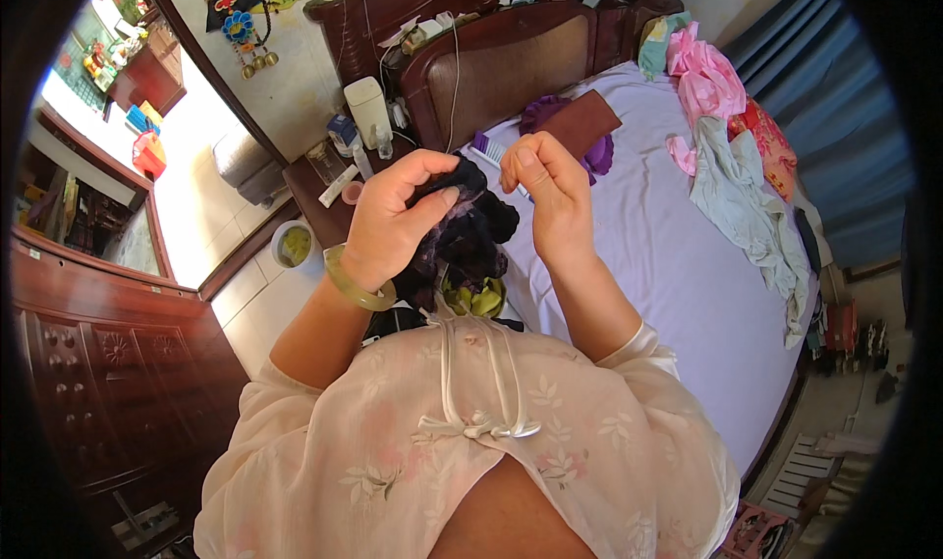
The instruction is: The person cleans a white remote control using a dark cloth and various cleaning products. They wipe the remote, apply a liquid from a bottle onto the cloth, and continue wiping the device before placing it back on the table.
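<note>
My left hand [401, 216], with a pale jade-like bangle [357, 286] on its wrist, pinches a bunched black fabric piece [471, 227] between thumb and fingers. The fabric is partly sheer with purplish tones and hangs down in front of my chest. To its right, my right hand [552, 187] is raised over the bed edge, apart from the fabric. Its fingers are curled with the thumb pressed against them. I see nothing between them, though a very thin thing could be hidden. Beneath the hanging fabric, a yellow-green item [479, 297] partly shows.
On the right is a bed [663, 264] with a lilac sheet, a brown flat item [586, 124] on purple ruffled fabric [604, 157], and rumpled clothes [751, 198]. A nightstand [317, 190] holds bottles and boxes. A lined waste bin [295, 246] stands by the doorway. A carved wooden door [110, 382] is at left.
</note>
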{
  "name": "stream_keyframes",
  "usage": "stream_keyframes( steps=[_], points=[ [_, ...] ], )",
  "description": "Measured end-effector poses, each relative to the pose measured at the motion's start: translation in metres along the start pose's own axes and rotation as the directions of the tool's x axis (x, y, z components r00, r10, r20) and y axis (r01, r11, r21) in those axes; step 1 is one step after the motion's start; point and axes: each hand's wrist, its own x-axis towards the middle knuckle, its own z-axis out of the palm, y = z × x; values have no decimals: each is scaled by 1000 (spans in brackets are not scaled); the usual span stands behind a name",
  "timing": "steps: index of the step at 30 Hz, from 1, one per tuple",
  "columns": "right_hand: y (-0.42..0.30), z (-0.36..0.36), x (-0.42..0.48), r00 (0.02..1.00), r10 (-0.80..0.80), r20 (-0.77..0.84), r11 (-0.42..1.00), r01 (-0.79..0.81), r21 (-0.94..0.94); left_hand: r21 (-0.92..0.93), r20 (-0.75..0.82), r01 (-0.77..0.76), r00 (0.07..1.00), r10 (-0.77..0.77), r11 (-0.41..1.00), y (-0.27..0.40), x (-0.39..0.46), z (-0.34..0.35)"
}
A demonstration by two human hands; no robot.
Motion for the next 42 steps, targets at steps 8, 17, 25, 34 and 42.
stream_keyframes(
  steps=[8,17,25,34,42],
  points=[
    [11,-2,5,995,88,52,945,-100,313,-14,-30,44,999,-44,999,1,1,-2],
    [10,-2,2,993,101,67,968,-114,225,-63,-58,25,998,-29,998,0,3,-6],
    [12,-6,3,977,173,122,940,-201,277,-87,-128,-9,992,-2,996,3,5,-9],
    [13,-6,4,977,153,148,956,-184,227,-83,-222,-44,975,25,996,-5,11,-22],
    [22,-18,-1,976,1,220,953,66,-295,-240,-222,-94,974,40,966,3,17,-30]
  ],
)
